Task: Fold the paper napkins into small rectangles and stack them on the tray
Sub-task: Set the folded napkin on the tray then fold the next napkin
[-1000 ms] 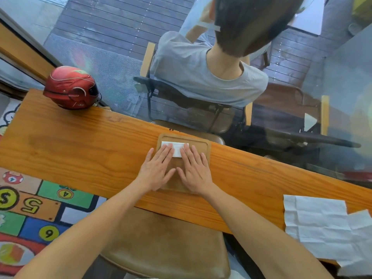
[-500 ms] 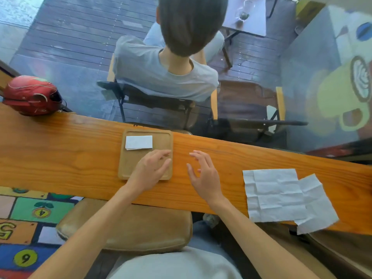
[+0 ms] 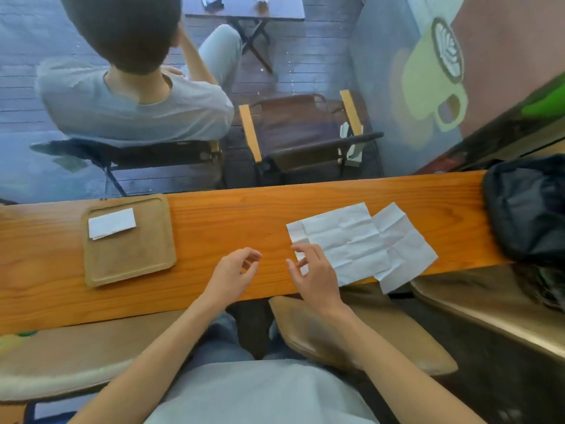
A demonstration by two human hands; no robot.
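Note:
A folded white napkin [image 3: 112,223] lies in the far left corner of the brown wooden tray [image 3: 134,258] on the orange counter. Two creased, unfolded napkins lie to the right: a larger one [image 3: 345,243] and a second one [image 3: 403,249] partly under it, hanging over the near edge. My right hand [image 3: 315,270] hovers at the larger napkin's left edge, fingers loosely spread, fingertips over the paper. Between tray and napkins, above bare wood, my left hand [image 3: 235,270] hangs with fingers loosely curled and nothing in it.
A dark bag [image 3: 526,209] sits at the counter's right end. Beyond the glass a person [image 3: 134,96] sits on a chair with their back to me. Padded stools [image 3: 360,335] stand below the counter's near edge.
Both hands left the tray and moved right toward the unfolded napkins. The folded napkin stays on the tray. The view has swung right, so the red helmet is out of frame.

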